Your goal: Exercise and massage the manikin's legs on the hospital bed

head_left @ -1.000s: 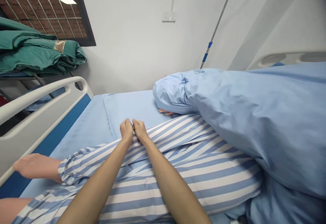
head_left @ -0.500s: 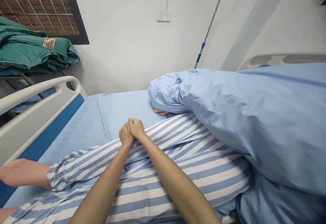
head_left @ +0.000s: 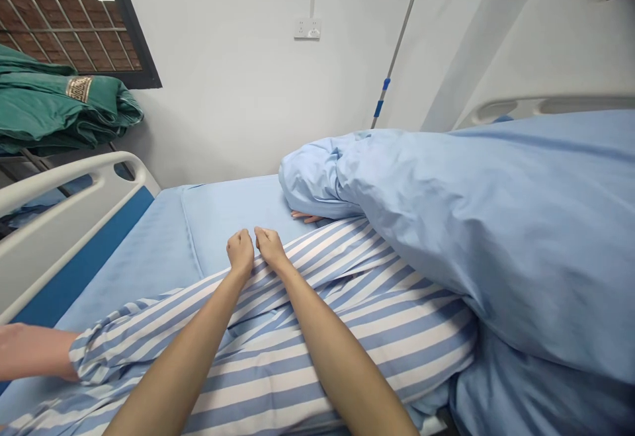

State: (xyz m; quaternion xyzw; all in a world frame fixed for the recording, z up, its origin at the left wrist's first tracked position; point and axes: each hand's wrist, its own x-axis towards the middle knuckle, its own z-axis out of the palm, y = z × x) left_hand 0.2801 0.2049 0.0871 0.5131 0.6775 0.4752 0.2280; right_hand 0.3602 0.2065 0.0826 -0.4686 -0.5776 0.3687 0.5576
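Note:
My left hand and my right hand are both curled into fists, side by side with a small gap between them. They are at the far leg of the blue-and-white striped trousers, worn by a figure lying on the bed. Nothing shows in either fist; whether they press on the cloth I cannot tell. A bare ankle comes out of the trouser leg at the left. From under the light blue quilt, which covers the upper body, some fingertips stick out.
Blue sheet covers the mattress. At the left stands the bed's end board. A green bundle lies beyond it, below a barred window. Along the wall are a drip stand and a socket.
My hands were together, one clasped over the other; now they are parted into two separate fists. The view has shifted slightly, and the figure and quilt look unmoved.

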